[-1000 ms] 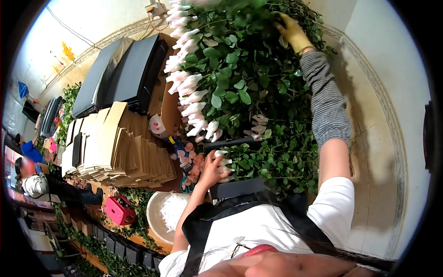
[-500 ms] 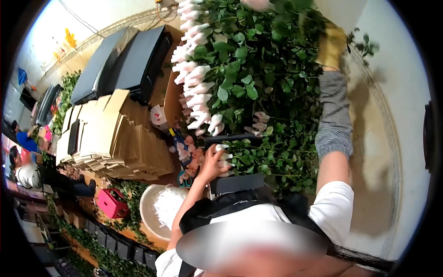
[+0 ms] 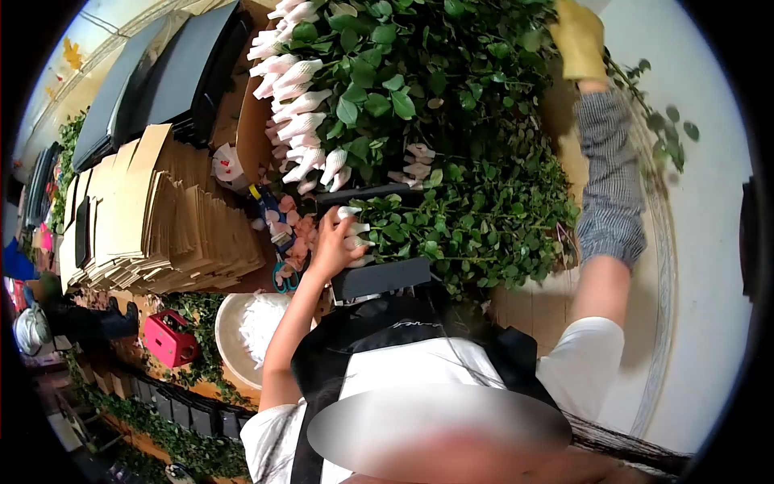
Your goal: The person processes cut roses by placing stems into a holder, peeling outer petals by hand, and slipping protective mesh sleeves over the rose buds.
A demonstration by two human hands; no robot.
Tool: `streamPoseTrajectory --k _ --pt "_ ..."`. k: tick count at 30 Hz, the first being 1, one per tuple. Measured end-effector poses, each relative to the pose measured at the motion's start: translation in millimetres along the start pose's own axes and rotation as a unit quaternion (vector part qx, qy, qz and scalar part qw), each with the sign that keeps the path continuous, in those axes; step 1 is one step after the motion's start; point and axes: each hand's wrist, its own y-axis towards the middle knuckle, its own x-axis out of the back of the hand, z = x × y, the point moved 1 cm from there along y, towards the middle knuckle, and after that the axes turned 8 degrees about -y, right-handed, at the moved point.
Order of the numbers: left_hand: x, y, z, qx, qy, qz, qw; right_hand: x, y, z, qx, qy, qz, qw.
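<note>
My left hand (image 3: 329, 248) is bare and curls its fingers around the rose heads (image 3: 355, 229) in white netting at the end of a leafy bunch (image 3: 459, 226). This bunch lies between two dark slabs, the nearer a black box-like block (image 3: 383, 278). My right hand (image 3: 579, 40) wears a yellow glove, with a checked sleeve below it. It seems closed on a leafy rose stem (image 3: 663, 133) that sticks out to its right; its fingertips are partly hidden. A larger pile of roses with netted heads (image 3: 302, 125) fills the top middle.
Left of the roses stand a stack of cardboard sheets (image 3: 153, 218) and black crates (image 3: 177, 77). Pink petals (image 3: 302, 234) and blue-handled scissors (image 3: 284, 277) lie near my left arm. A white tub (image 3: 234, 331) and a pink stool (image 3: 170, 339) are lower left. Another person (image 3: 81, 321) stands far left.
The view has shifted, so the scene sits further left and higher. My gloved right hand has moved rightward away from the pile with the stem. My left hand stays at the netted heads.
</note>
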Motion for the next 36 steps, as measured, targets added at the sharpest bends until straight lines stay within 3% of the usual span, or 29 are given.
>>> streamPoseTrajectory --k 2,3,4,5,7,8,9,10,12,16,20,23,24,26,27,28,31,32,33,35,36 --pt "-4 1 3 0.000 -0.008 0.002 1.000 0 20 14 0.024 -0.050 0.049 0.997" --pt "-5 0 5 0.003 -0.006 -0.001 1.000 16 28 27 -0.081 0.190 0.004 0.979" --pt "-5 -1 6 0.005 -0.004 -0.003 1.000 30 36 37 -0.181 0.418 -0.042 0.889" --pt "-6 -2 7 0.008 -0.002 -0.005 1.000 27 47 30 -0.176 0.425 -0.044 0.887" --pt "-10 -3 12 0.000 -0.026 -0.013 1.000 15 70 12 -0.055 0.212 -0.300 0.928" --pt "-9 -3 13 0.001 -0.036 -0.013 0.999 15 71 18 -0.085 0.314 -0.295 0.899" --pt "-9 -3 13 0.001 -0.022 -0.013 1.000 5 77 20 -0.085 0.319 -0.295 0.896" --pt "-9 -3 14 -0.001 -0.022 -0.015 1.000 -1 89 22 -0.169 0.530 -0.183 0.811" --pt "-12 -4 14 -0.006 -0.022 -0.019 1.000 -4 102 23 -0.128 0.371 -0.172 0.904" --pt "-9 -3 14 -0.007 -0.013 -0.017 1.000 12 123 37 -0.028 0.209 -0.098 0.973" --pt "-8 -2 13 -0.005 -0.025 -0.020 0.999 9 131 64 0.086 0.104 0.038 0.990" --pt "-12 -3 19 -0.030 -0.015 -0.034 0.999 -12 116 108 0.174 0.076 0.166 0.968" --pt "-13 -3 21 -0.024 -0.012 -0.026 0.999 -82 99 119 0.226 0.112 0.042 0.967" --pt "-13 -6 18 -0.016 -0.006 -0.016 1.000 -62 66 154 0.218 0.095 0.129 0.963" --pt "-11 -3 17 -0.008 0.000 -0.008 1.000 -76 46 161 0.242 0.152 0.054 0.957" --pt "-10 -3 19 0.004 -0.015 0.013 1.000 -109 31 182 0.238 0.080 0.034 0.967" --pt "-6 -5 13 -0.019 0.063 0.025 0.998 -120 2 195 0.193 0.120 0.011 0.974" --pt "1 -8 7 0.004 0.097 0.062 0.993 -108 2 195 0.168 0.129 0.054 0.976" --pt "30 -9 -34 0.057 0.176 0.113 0.976 -96 3 193 0.142 0.138 0.098 0.975" --pt "83 13 -86 -0.003 0.164 0.182 0.969 -90 6 189 0.143 0.142 0.131 0.971" --pt "118 31 -126 -0.017 0.131 0.132 0.982 -83 7 187 0.132 0.166 0.156 0.965"
